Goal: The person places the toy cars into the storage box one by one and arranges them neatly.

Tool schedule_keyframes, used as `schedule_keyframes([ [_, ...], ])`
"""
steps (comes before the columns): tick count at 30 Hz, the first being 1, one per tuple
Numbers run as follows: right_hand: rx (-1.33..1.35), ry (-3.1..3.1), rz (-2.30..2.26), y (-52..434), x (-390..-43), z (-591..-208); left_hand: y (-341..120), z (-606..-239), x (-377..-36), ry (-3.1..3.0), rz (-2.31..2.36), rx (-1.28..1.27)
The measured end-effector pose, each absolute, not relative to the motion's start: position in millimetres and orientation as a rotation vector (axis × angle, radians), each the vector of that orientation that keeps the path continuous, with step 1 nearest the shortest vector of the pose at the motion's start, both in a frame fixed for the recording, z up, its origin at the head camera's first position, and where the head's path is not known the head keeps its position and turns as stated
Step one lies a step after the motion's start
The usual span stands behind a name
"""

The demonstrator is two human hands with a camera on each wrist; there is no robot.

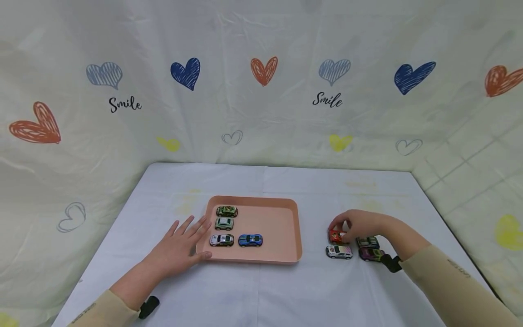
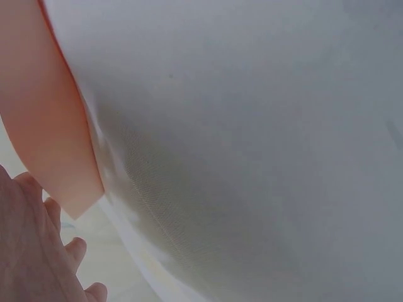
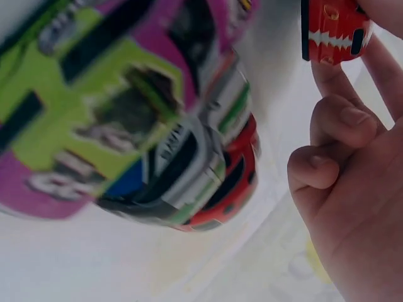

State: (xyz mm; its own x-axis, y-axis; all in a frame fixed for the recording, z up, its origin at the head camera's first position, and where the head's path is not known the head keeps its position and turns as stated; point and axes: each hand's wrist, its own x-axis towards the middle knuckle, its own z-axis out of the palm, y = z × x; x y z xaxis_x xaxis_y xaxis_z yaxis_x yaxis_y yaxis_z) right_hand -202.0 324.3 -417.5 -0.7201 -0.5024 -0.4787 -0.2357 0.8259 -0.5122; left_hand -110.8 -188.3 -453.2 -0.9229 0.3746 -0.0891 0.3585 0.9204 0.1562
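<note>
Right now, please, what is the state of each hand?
Left hand: open, fingers straight, resting against the pink tray.
Right hand: closed on the red toy car, pinching it.

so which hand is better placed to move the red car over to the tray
Right. The right hand already pinches the red car beside the three other loose cars. The left hand lies flat at the pink tray, its fingers against the left rim, across the tray from that car.
</note>
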Motion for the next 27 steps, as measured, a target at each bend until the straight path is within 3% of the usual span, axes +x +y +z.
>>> schedule_keyframes([
  [27,-0.621,2.236,-0.73,290.6,-232.6,-387.6,-187.8,-448.2,-109.1,2.953,0.2,0.571],
])
